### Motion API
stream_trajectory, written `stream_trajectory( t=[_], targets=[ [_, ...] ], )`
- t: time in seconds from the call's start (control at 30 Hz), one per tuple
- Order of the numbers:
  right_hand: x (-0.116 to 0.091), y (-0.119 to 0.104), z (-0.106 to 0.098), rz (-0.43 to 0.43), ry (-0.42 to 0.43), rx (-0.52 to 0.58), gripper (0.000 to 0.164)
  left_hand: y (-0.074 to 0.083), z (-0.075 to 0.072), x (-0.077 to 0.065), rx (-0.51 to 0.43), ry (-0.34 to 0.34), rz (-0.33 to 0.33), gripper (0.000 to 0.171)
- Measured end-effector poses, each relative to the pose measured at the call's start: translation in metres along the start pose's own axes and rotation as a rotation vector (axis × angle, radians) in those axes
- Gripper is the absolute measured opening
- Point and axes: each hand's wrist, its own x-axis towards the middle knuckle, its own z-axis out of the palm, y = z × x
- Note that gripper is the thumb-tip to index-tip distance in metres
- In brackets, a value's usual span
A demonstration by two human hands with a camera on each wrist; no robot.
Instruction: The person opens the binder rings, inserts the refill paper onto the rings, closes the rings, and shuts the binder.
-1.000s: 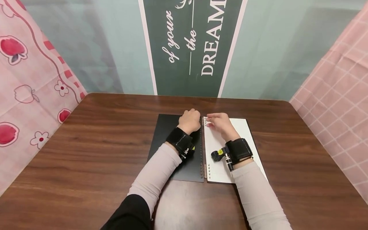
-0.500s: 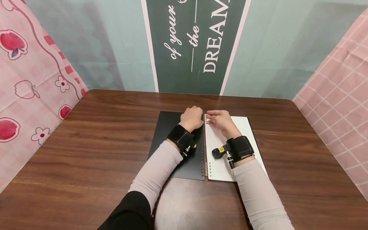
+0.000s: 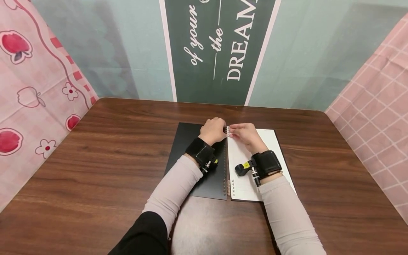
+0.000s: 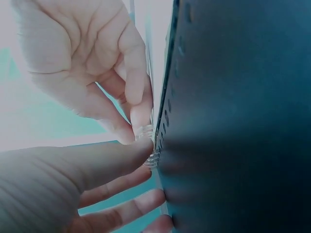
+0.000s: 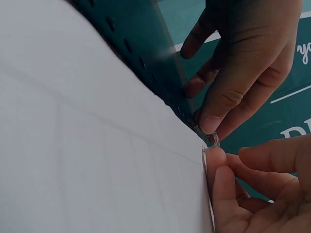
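Note:
A loose-leaf notebook lies open on the table, its black cover on the left and white pages on the right. Small holes line both inner edges. A clear plastic binding strip runs between the two halves. At the far end, my left hand pinches the clear binding rings at the cover's punched edge, thumb on the near side. Right beside it, my right hand pinches the rings against the page edge with thumb and fingertips. Fingers partly hide the rings in both wrist views.
The brown wooden table extends around the notebook on all sides. A teal and dark green printed cloth hangs behind its far edge. Pink patterned cloths hang at left and right.
The head view has shifted slightly. My left hand has edged right, closer to my right hand at the binding; the right hand stays nearly in place. The notebook stays put.

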Motion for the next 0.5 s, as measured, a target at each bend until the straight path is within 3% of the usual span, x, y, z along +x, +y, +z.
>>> stream_trajectory(
  t=[0.5],
  targets=[
    [0.003, -0.003, -0.002, 0.021, -0.024, -0.084, 0.037, -0.013, 0.003, 0.013, -0.138, -0.013, 0.034, 0.033]
  ],
)
